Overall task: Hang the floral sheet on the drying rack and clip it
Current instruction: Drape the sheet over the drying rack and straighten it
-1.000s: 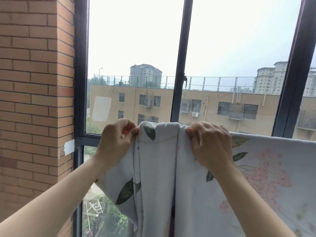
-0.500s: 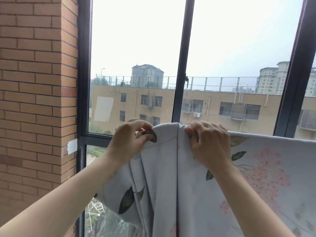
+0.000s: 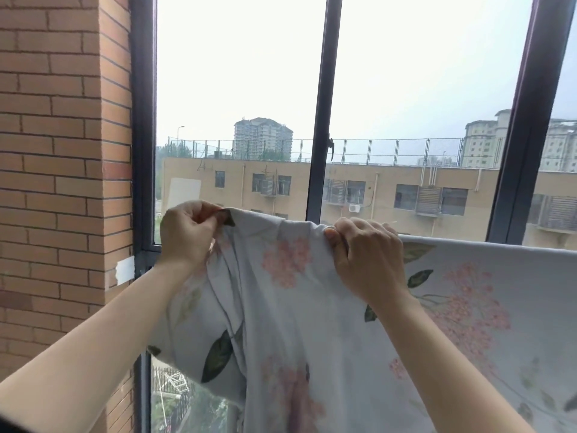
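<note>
The floral sheet point(image 3: 312, 323), pale grey with pink flowers and dark green leaves, hangs in front of the window and drapes down across the lower right. Its top edge runs level to the right; the rail under it is hidden by the cloth. My left hand point(image 3: 187, 235) pinches the sheet's upper left corner. My right hand point(image 3: 365, 257) grips the top edge a little further right. The stretch of cloth between my hands is spread and shows a pink flower. No clip is in view.
A brick wall point(image 3: 62, 182) stands close on the left. Dark window frames point(image 3: 321, 120) run upright behind the sheet, with a handle on the middle one. Buildings lie outside beyond the glass.
My left hand has pulled the sheet's corner to the left, away from my right hand. The bunched folds between them have opened out. My right hand stayed nearly in place.
</note>
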### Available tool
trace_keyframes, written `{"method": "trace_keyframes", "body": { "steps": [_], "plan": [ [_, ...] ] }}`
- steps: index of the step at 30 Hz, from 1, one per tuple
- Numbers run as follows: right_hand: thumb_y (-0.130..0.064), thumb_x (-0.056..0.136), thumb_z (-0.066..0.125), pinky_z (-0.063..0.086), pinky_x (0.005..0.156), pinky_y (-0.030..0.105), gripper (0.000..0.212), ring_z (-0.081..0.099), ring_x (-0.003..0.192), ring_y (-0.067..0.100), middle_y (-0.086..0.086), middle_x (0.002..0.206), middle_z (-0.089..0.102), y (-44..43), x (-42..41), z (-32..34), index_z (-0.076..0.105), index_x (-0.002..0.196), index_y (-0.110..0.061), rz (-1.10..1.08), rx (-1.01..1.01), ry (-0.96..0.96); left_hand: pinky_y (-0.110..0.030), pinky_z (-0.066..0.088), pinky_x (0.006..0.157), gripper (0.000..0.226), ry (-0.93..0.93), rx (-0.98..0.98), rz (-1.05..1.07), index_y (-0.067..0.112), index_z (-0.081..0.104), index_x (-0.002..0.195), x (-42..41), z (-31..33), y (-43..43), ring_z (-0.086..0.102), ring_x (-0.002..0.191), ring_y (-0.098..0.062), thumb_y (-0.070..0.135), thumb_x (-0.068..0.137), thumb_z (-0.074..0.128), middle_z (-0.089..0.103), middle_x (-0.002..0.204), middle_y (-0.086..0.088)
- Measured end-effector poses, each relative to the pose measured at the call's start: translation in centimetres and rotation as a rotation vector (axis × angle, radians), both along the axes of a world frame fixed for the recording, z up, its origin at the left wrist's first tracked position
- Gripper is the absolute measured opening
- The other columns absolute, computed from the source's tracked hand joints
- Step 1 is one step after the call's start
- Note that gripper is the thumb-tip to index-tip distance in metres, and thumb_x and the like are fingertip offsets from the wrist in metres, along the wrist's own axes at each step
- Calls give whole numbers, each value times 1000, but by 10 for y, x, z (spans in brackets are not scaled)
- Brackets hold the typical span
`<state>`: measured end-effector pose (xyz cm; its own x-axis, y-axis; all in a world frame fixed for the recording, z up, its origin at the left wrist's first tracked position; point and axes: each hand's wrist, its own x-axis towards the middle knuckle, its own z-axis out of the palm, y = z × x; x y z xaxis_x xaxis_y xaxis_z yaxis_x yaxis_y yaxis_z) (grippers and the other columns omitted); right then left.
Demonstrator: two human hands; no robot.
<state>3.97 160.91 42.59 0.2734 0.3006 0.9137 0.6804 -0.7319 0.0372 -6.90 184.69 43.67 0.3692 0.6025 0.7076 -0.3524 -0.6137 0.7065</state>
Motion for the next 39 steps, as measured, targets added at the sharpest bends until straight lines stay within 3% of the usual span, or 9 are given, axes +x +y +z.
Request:
{"method": "trace_keyframes", "body": {
  "steps": [4, 8, 10, 12, 15, 21, 29, 35, 39],
  "plan": [
    [-42, 94, 38, 32, 66, 31, 35, 59, 69, 25, -4, 70, 62, 1, 3, 0, 54, 71, -20, -4, 9, -18, -20, 48, 51, 20, 122, 2, 46, 24, 67, 67, -6, -28, 23, 56, 50, -10, 12, 81, 74, 67, 57, 9],
    [-39, 93, 42, 30, 66, 30, 31, 60, 68, 25, -4, 70, 63, -1, 3, 0, 55, 72, -21, -6, 11, -43, -15, 41, 55, 16, 283, 139, 65, 23, 66, 70, -7, -31, 15, 59, 67, -17, 15, 83, 71, 67, 71, 0],
    [-38, 93, 44, 26, 66, 28, 30, 59, 66, 24, -5, 69, 63, -2, 2, 0, 55, 71, -21, -12, 16, -57, -20, 43, 67, 3, 362, 202, 52, 21, 67, 85, -8, -22, 8, 62, 84, -17, 20, 87, 66, 69, 88, 1],
    [-38, 93, 44, 25, 66, 27, 30, 59, 66, 23, -5, 69, 62, -1, 2, 0, 55, 71, -22, -12, 15, -56, -23, 42, 78, 22, 379, 333, 13, 20, 64, 107, -9, -13, -6, 58, 98, -12, 32, 89, 63, 64, 106, 5],
    [-39, 93, 44, 27, 66, 29, 31, 59, 67, 24, -5, 69, 62, 1, 1, 0, 56, 71, -21, -11, 11, -45, -21, 49, 79, 35, 284, 477, -82, 19, 66, 111, -7, -5, -32, 61, 92, -7, 37, 81, 71, 64, 101, 8],
    [-41, 94, 40, 37, 68, 32, 34, 59, 68, 23, -4, 70, 62, -2, 1, 1, 57, 73, -20, 17, 1, -11, -13, 51, 69, 9, 97, 411, -30, 19, 75, 77, 5, -3, -40, 63, 74, -5, 10, 76, 78, 69, 79, 3],
    [-47, 94, 40, 26, 57, 25, 39, 55, 54, 21, -4, 61, 59, -3, -3, 10, 55, 71, -20, 50, -105, -30, -1, 42, 69, 5, 174, 414, -12, 14, 74, 83, 10, 4, -27, 62, 78, 2, 10, 82, 72, 70, 79, 6],
    [-53, 94, 29, 29, 57, 28, 48, 58, 62, 20, -5, 68, 62, -14, 0, 13, 60, 79, -20, 38, -135, 30, -2, 41, 62, 7, 216, 385, 4, 13, 73, 87, 1, -19, -26, 60, 70, 6, 17, 87, 68, 69, 77, 8],
    [-50, 96, 39, 28, 62, 28, 40, 58, 67, 21, -4, 74, 64, -16, 1, 13, 62, 82, -20, 44, -114, 54, -3, 40, 74, 18, 216, 383, 21, 17, 69, 107, -11, -43, -30, 60, 87, 0, 20, 91, 62, 67, 99, 6]
  ]
}}
